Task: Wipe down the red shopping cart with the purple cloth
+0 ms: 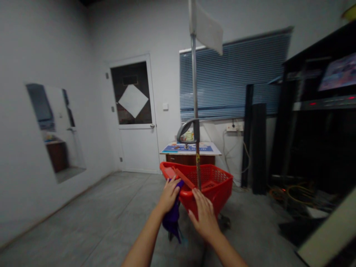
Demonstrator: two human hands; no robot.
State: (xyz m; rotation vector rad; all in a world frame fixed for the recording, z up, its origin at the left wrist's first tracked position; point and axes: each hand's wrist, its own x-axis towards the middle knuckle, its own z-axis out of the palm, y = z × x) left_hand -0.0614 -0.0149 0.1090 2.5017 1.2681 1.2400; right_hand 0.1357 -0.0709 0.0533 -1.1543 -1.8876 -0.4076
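Note:
A red plastic shopping cart (219, 189) stands on the grey floor in front of me, a metal pole (194, 78) rising from it with a grey loop handle (187, 131) and a white flag (209, 29). My left hand (169, 194) is closed on a purple cloth (172, 218) at the cart's near left rim; the cloth hangs down outside the basket. My right hand (204, 215) rests against the near side of the cart by the red handle bar (185, 178), its fingers stretched out and nothing visible in them.
Behind the cart is a low table with a blue and white poster (191, 148). A white door (137, 148) and a wall mirror (55, 129) are at the left. Dark racks, a screen (339, 74) and loose cables (299, 194) fill the right.

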